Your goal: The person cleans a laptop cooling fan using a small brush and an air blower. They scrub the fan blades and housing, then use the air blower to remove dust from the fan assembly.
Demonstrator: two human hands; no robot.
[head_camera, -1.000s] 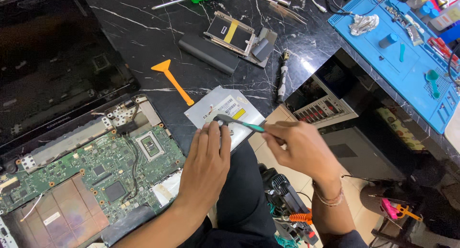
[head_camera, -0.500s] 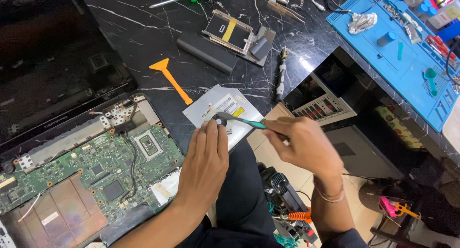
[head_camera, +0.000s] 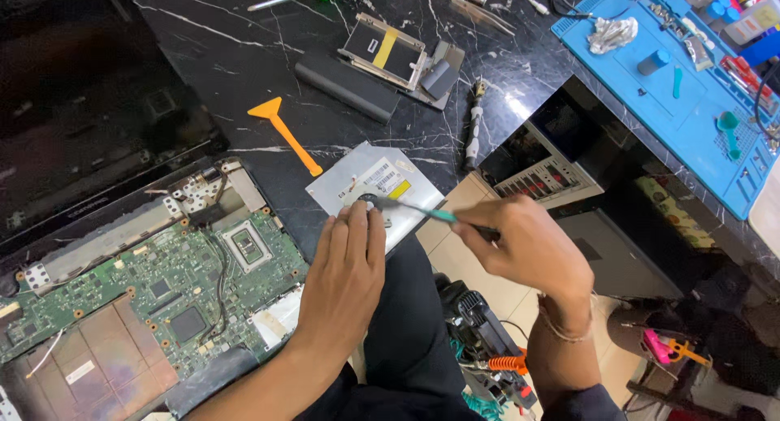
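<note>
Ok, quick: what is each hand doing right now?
Left hand: open, fingers flat on the silver optical drive, gripping nothing.
Right hand: closed on a teal-handled tool, tip at the drive.

Head-worn single view, looking steeply down and close over both hands onto the black marble worktop and opened laptop mainboard.
</note>
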